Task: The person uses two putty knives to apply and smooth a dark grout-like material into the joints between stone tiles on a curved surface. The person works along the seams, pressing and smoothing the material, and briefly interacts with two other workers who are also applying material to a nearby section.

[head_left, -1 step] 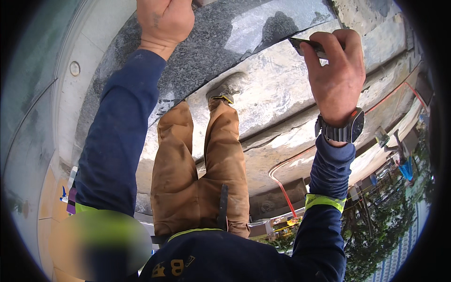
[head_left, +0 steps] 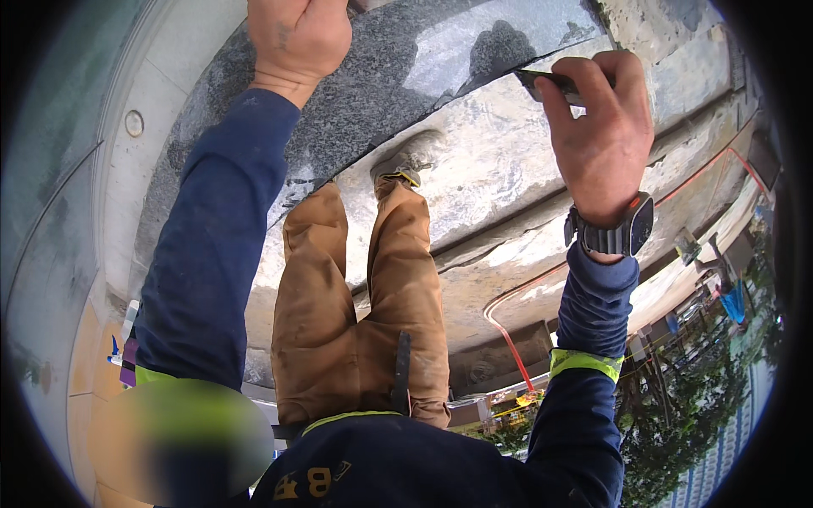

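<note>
My right hand (head_left: 601, 127) is closed, thumb and fingers pinching a thin, flat, dark plate like a scraper blade (head_left: 532, 82). Its left corner is by the front edge of a dark grey speckled stone slab (head_left: 364, 102). Across the slab's surface lies a pale, shiny patch (head_left: 449, 51) with an uneven outline. At the top rim of the picture, my left hand (head_left: 301, 38) is over the slab with its back showing. The fingers of that hand are cut off by the frame, so their grip is hidden.
Below the slab's edge lies a pale, stained concrete step (head_left: 491, 152) where my shoe (head_left: 398, 173) rests. A red-orange hose or cable (head_left: 508, 334) runs along the lower ledge. At left stands a curved light wall (head_left: 118, 195). A person in blue (head_left: 730, 300) is far off at right.
My right hand and the flat dark plate have shifted slightly to the left along the slab's edge. My left hand is practically still.
</note>
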The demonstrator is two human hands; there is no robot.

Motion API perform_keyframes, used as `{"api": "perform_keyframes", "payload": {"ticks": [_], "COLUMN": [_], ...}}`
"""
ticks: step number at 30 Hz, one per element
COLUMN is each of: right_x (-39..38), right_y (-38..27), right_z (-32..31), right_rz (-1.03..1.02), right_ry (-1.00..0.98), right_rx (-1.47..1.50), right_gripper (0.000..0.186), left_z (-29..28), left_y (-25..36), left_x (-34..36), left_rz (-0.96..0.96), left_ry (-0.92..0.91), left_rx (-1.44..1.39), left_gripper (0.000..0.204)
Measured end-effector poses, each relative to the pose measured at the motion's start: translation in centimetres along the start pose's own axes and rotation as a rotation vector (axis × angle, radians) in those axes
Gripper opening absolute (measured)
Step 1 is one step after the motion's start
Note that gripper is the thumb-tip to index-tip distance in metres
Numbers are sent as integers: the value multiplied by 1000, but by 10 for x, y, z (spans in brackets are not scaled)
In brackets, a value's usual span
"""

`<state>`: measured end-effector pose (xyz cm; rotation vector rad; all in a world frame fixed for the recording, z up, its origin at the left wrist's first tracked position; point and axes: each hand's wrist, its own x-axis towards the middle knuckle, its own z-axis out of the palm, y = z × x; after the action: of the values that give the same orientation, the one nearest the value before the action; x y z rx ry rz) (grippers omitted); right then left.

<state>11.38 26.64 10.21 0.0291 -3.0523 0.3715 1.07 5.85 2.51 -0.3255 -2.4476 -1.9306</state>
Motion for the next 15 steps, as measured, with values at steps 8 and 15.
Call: {"api": "perform_keyframes", "payload": {"ticks": [8,15], "right_x": [15,25], "right_y": [-4,17], "right_z": [12,15], "right_rz": [-88,-63], "right_ry": [-22,40], "right_rx": [-31,-144], "right_gripper": [18,17], "left_z": [-7,-7], "left_y": [-16,-12], "left_x": [9,7], "left_rz": [38,38], "left_ry": [-49,-43], "left_rx": [49,104], "left_gripper": [45,45]}}
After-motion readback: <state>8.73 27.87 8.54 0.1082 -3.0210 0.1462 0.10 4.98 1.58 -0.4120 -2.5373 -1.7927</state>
